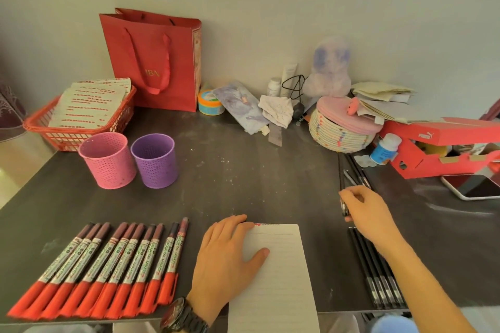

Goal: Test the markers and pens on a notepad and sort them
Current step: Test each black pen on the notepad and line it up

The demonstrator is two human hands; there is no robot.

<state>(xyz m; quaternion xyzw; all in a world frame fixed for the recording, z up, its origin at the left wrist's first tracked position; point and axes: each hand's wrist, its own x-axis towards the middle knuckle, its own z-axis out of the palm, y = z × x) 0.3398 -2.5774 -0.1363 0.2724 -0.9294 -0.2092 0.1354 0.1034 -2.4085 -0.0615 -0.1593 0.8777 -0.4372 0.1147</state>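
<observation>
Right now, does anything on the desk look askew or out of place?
The red shoebox at far right has its lid ajar and tilted. The notepad overhangs the near edge of the desk, with the left hand resting on it.

Red-capped markers (108, 259), pink perforated cup (108, 162), purple perforated cup (155, 162), white lined notepad (281, 278), black pens (378, 278), dark grey table (243, 170)

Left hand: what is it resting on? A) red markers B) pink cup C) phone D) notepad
D: the left hand lies flat on the notepad with its fingers straight, while the right hand pinches a pen off to the side.
</observation>
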